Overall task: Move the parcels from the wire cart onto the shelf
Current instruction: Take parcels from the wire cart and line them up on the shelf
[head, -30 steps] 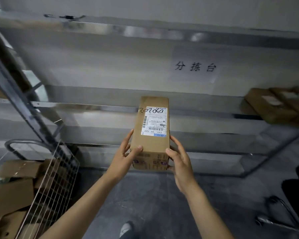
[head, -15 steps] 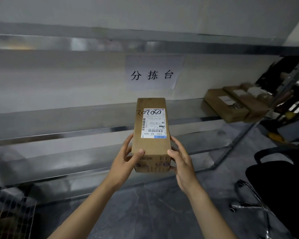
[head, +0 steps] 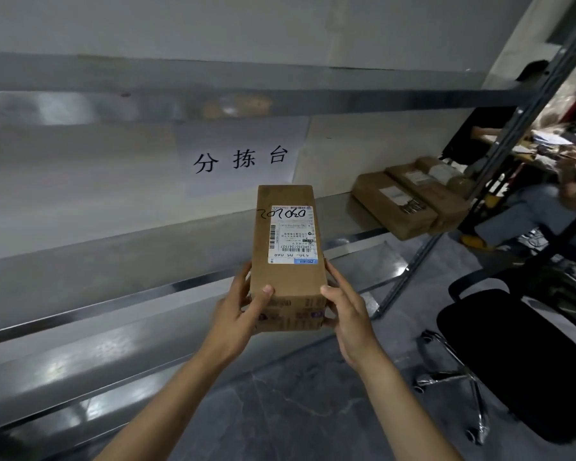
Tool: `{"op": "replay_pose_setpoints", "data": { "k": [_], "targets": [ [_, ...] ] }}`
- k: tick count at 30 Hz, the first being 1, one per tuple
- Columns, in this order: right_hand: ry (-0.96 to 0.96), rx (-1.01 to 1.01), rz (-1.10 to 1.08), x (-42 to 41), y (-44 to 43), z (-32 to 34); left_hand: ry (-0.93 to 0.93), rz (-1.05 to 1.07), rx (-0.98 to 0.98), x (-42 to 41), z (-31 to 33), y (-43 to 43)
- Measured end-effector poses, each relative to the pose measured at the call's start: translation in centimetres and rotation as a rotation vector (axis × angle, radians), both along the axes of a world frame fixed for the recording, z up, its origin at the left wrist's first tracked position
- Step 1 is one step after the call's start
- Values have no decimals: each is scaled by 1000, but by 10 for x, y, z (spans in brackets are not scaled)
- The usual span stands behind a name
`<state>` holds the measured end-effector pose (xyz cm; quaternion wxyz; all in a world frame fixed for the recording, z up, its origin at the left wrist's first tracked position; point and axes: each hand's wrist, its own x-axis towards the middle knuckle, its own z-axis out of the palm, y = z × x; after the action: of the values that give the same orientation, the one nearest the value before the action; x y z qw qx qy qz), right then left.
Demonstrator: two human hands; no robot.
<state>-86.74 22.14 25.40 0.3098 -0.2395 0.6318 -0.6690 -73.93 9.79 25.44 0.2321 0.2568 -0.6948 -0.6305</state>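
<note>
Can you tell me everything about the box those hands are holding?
The box is a long brown cardboard parcel, closed, held in the air before the metal shelf. A white shipping label with barcodes and black handwriting sits on top. Printed tape wraps its near end. The left hand and right hand grip that end, thumbs on top.

The pale wall (head: 363, 144) carries a paper sign (head: 240, 158). The floor (head: 296, 394) is grey. A black office chair (head: 512, 361) stands at right.
</note>
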Motion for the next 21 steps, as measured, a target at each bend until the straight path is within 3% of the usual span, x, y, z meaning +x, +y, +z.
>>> {"op": "replay_pose_setpoints", "data": {
  "k": [21],
  "targets": [
    [18, 65, 65, -108, 30, 2, 5, 49, 43, -110, -7, 31]
  ]
}}
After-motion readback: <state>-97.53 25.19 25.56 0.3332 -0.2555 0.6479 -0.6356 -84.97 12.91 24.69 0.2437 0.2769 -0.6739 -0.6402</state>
